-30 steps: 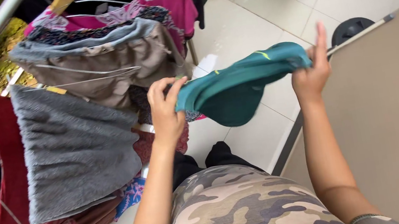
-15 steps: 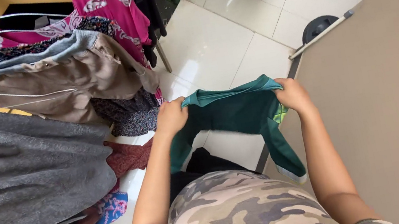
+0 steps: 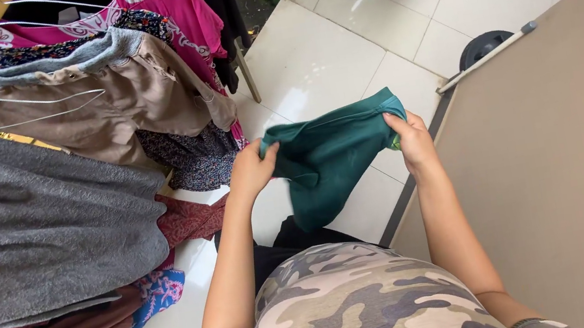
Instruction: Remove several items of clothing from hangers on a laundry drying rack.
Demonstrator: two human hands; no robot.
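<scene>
Mid-fold, by the look of it — green shirt [image 3: 331,157] at centre, left hand [image 3: 252,171] pinching its 9 o'clock corner, right hand [image 3: 409,137] gripping the 3 o'clock edge. Next, likely: bringing both edges together evenly — beige table [image 3: 572,162] at 3 o'clock, clothes rack [image 3: 65,148] at 9.

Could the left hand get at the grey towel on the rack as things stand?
Probably yes, once it lets go: the left hand grips the green garment, but the grey towel hangs just to its left with nothing between them.
</scene>
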